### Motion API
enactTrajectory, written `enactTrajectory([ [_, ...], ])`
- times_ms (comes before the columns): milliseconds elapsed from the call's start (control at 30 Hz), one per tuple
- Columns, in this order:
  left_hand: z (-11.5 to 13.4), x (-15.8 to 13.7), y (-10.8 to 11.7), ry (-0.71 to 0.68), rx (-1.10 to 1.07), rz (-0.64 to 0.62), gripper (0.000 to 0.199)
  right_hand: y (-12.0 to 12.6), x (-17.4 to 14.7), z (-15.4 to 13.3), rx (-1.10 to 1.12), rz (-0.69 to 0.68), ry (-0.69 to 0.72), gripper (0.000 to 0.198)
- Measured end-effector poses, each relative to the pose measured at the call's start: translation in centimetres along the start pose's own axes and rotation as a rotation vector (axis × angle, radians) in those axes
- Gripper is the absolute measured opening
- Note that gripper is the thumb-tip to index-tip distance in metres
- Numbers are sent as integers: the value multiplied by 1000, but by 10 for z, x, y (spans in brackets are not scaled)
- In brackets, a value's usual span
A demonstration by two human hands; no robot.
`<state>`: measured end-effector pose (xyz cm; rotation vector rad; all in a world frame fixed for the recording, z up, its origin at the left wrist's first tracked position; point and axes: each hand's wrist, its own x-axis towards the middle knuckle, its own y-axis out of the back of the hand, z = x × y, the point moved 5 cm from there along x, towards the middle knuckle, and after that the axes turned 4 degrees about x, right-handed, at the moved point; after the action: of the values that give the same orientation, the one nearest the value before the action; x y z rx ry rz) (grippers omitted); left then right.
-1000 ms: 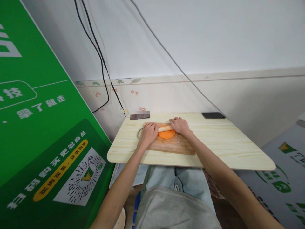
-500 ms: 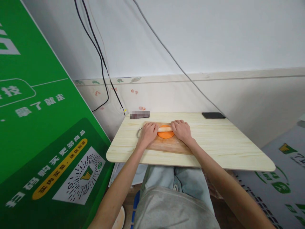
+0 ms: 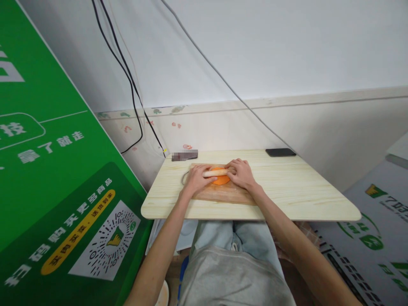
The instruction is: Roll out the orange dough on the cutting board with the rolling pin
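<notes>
A pale wooden rolling pin (image 3: 215, 173) lies across a flattened orange sheet of dough (image 3: 221, 180) on a wooden cutting board (image 3: 219, 194). My left hand (image 3: 198, 178) is closed around the pin's left end, fingers over the far side and thumb on the near side. At the other end, my right hand (image 3: 240, 173) grips the pin the same way, hiding its tip. Part of the dough is covered by the pin and fingers. The board's metal ring handle (image 3: 184, 177) sticks out beside my left wrist.
The board rests on a light wood-grain table (image 3: 296, 191) against a white wall. A dark phone (image 3: 280, 152) lies at the back right, and a partly blurred dark object (image 3: 185, 156) at the back left. Cables hang along the wall. A green panel (image 3: 47, 170) stands at left.
Both hands have gone from lying over the pin's ends to curling around them, thumbs now on the near side. The camera view has shifted slightly.
</notes>
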<state>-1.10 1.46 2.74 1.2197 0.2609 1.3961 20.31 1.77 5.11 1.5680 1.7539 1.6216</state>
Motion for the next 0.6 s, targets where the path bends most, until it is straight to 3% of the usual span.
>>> enactTrajectory([
  [300,-11,-1,-3,8,-85,89,50,-9,-2,0,44,-45,148,45],
  [400,-15,-1,-5,24,-98,111,60,-9,-2,2,45,-27,162,44],
  [500,-23,-2,-5,132,-159,188,84,-8,-2,4,23,3,159,44],
  [600,-32,-3,-6,286,-241,249,89,-8,-1,8,-8,30,113,46],
])
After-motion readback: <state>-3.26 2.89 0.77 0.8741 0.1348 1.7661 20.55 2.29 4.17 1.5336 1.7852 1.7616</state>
